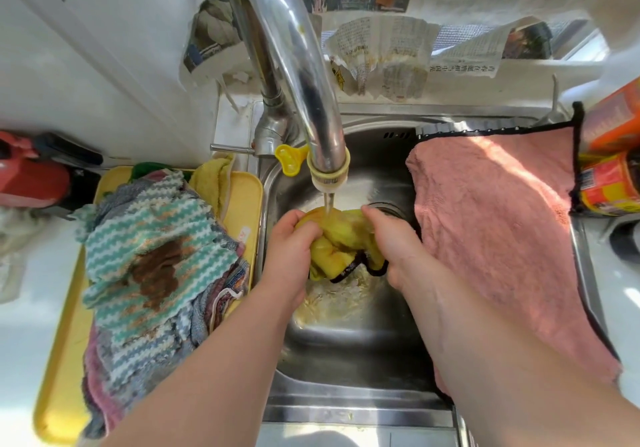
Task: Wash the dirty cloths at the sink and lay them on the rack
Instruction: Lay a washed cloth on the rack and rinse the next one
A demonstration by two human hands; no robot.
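Yellow cloth (341, 238) sat bunched under faucet (311, 100) stream, over sink (346, 342) basin. Left hand (289, 242) and right hand (393, 242) each clenched around it. Judged soaked, heavy, limp, slippery; best gripped by bunched folds, not black-trimmed edge.

- The only camera rides on my head, facing forward and steeply down into the sink (346, 342); my forearms enter from the bottom edge.
- It sits close: the faucet (294, 65) rises right under the lens (the wide angle bends it).
- The centre of the view lands on the yellow cloth (339, 235), gripped by my left hand (289, 256) and right hand (394, 245).
- The edges take in the yellow tray (242, 197) on the left, the pink cloth (502, 221) on the right and the newspaper (381, 55) on top.
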